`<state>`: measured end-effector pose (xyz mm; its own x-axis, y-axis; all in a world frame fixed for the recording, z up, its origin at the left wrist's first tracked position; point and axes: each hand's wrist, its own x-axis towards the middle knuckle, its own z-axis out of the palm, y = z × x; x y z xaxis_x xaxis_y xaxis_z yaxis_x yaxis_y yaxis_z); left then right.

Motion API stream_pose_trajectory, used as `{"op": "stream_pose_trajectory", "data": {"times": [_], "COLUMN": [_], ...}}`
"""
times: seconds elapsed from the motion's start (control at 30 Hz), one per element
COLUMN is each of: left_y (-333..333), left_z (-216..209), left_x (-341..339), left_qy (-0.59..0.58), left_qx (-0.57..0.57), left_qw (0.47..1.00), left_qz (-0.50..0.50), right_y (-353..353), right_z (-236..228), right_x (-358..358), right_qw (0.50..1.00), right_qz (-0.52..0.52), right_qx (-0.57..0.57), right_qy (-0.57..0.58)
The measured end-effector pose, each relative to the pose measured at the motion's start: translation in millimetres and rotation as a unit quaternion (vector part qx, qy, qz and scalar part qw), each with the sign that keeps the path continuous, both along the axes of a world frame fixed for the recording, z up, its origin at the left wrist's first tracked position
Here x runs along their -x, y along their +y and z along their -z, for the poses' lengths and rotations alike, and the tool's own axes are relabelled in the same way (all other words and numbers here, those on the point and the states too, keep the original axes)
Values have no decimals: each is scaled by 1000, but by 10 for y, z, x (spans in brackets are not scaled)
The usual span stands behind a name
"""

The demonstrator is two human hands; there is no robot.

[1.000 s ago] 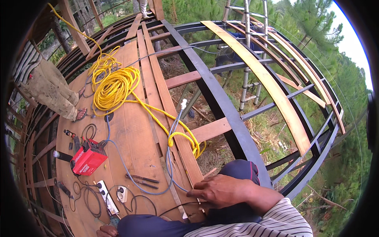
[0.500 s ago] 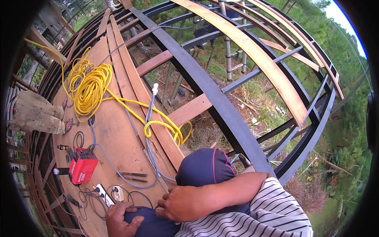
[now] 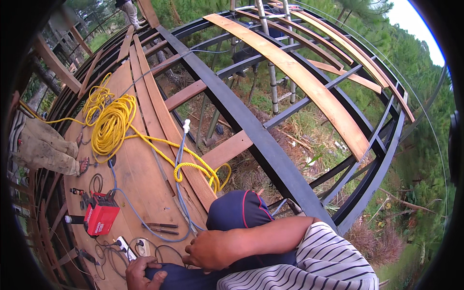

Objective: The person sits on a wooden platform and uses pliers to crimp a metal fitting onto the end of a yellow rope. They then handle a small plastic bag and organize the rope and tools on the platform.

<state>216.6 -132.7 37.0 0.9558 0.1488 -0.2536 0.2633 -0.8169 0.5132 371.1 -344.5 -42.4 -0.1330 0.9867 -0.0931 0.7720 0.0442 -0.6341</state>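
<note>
I am seated, with both hands on my legs in dark blue trousers [image 3: 232,210] with red piping. My left hand [image 3: 144,274] lies over one leg at the lower edge, thumb spread from the fingers, holding nothing. Across the other leg reaches my right forearm; my right hand [image 3: 210,249] is loosely closed beside the knee, nothing visible in it. Close ahead on the planks is a pair of dark long-handled tongs or pliers [image 3: 162,228]. White power strips [image 3: 126,248] with plugged-in cords lie just beyond my left hand.
A red welding machine [image 3: 101,218] stands left on the plank deck [image 3: 140,193]. Coiled yellow rope [image 3: 113,125] and a blue-grey cable [image 3: 180,162] lie ahead. At left stands a person in sandals [image 3: 46,145]. Right of the deck, black steel beams [image 3: 246,118] span open gaps above ground.
The view has shifted slightly, while both hands keep their pose. At the left, the yellow rope's free length has dropped from a steep line to a lower one near the standing person.
</note>
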Motion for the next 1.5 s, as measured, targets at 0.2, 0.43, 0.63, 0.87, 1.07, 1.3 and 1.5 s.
{"op": "stream_pose_trajectory", "data": {"times": [0.2,0.43,0.63,0.87,1.07,1.3,1.5], "left_y": [94,-343,-522,-308,-138,-144,-98], "left_z": [-223,306,405,-36,-225,-225,-398], "left_x": [124,133,-76,-158,289,337,391], "left_qy": [28,83,105,102,-11,-27,-8], "left_qx": [20,-3,-33,-6,-16,-48,-66], "left_qw": [999,993,993,995,999,997,997], "left_qz": [-6,-82,-48,-14,-45,-46,-40], "right_y": [103,150,-32,156,128,267,370], "right_z": [-89,691,723,573,237,453,460], "right_x": [198,752,1060,766,871,857,954], "right_qw": [998,973,996,992,997,995,997], "right_qz": [61,124,-1,10,-53,-46,-26], "right_qx": [34,-20,-1,93,-46,-71,-67], "right_qy": [-10,-191,-86,-83,-12,-49,-33]}}
